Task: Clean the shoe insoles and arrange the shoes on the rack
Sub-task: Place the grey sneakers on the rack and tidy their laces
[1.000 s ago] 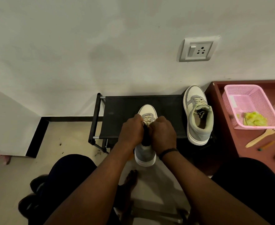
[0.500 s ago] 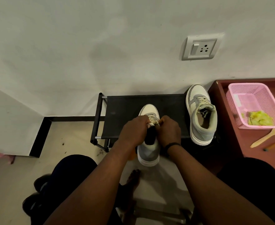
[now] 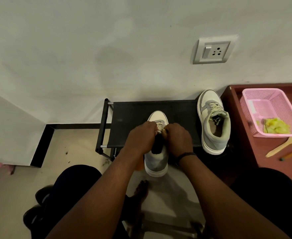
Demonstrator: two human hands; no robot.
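Observation:
A grey and white sneaker (image 3: 156, 163) is held in front of the black shoe rack (image 3: 133, 121), its toe over the rack top. My left hand (image 3: 141, 138) and my right hand (image 3: 178, 137) both pinch its cream laces near the tongue. A dark insole shows in the shoe's opening between my hands. The matching sneaker (image 3: 214, 122) stands on the right end of the rack, toe toward the wall.
A reddish table (image 3: 245, 135) on the right carries a pink basket (image 3: 271, 107) with a yellow-green cloth (image 3: 275, 127), a wooden brush (image 3: 281, 146) and a pencil. Black shoes (image 3: 36, 209) lie on the floor at lower left. A wall socket (image 3: 213, 50) is above.
Both hands have shifted slightly up along the laces toward the tongue, and the held sneaker sits a little further over the rack. The other sneaker has not moved.

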